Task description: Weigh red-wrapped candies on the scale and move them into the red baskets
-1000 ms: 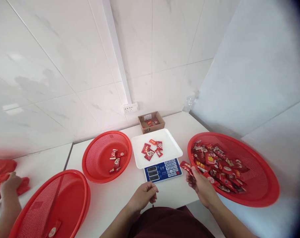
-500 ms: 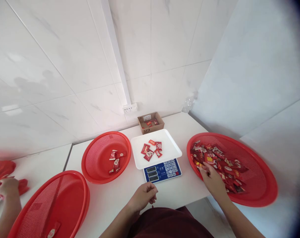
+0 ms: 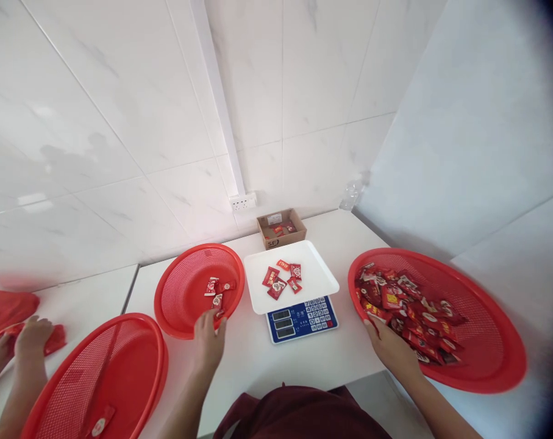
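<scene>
**Hands at the rims of two red baskets**

The left hand (image 3: 209, 342) is placed at the near rim of the round basket (image 3: 178, 286), toward the left of the tabletop (image 3: 244, 360); its fingers are loosely extended, with the thumb set apart, and no packet is seen gripped. The right hand (image 3: 392, 349) is positioned at the near-left rim of the large basket (image 3: 491, 341), by the tabletop's near right corner; its fingers are bent, but whether they are closed on anything cannot be told. Red wrapped packets (image 3: 411, 311) are heaped in the large basket, and a small group is contained in the round one. Five more are spread on the white tray (image 3: 258, 299) of the blue scale (image 3: 303, 320), mid-tabletop. A cardboard box (image 3: 280, 242) with further packets is set near the far edge, below a socket (image 3: 243, 202) mounted on the tiled wall (image 3: 166, 122). Clear plastic (image 3: 352, 194) is seen at the far right corner. At far left, red plastic (image 3: 8, 311) is handled by a co-worker's hands (image 3: 33, 335), beyond a third basket (image 3: 139, 360).
</scene>
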Tool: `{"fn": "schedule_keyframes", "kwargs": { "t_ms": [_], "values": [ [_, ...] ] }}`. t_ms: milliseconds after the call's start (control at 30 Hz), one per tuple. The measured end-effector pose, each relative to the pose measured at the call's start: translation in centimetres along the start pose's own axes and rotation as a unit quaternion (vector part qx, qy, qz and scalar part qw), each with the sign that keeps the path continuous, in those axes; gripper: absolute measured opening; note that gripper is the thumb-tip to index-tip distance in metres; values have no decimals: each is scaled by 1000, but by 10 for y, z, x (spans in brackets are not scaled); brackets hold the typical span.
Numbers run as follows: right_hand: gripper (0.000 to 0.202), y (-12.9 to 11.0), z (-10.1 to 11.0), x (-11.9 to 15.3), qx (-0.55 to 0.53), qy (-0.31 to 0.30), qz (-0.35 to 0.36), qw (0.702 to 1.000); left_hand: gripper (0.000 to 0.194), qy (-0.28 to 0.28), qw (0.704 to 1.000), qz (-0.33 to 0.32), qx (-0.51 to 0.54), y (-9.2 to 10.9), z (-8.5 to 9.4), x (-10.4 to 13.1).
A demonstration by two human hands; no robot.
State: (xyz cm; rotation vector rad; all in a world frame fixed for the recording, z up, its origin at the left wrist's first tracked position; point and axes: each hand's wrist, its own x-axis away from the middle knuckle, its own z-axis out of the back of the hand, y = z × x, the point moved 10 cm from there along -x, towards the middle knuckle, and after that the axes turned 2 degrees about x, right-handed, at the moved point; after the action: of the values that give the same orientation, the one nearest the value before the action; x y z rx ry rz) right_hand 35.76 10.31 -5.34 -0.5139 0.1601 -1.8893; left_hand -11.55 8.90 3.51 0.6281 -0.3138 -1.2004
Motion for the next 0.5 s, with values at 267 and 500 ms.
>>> {"fn": "schedule_keyframes", "kwargs": {
  "t_ms": [267,500],
  "values": [
    [53,5,-8,-4,24,18,18,999,86,73,944,270,-173,-105,65,-14],
    [52,11,-12,-8,36,28,30,998,90,-12,934,337,-120,-156,64,-22]
  ]
}}
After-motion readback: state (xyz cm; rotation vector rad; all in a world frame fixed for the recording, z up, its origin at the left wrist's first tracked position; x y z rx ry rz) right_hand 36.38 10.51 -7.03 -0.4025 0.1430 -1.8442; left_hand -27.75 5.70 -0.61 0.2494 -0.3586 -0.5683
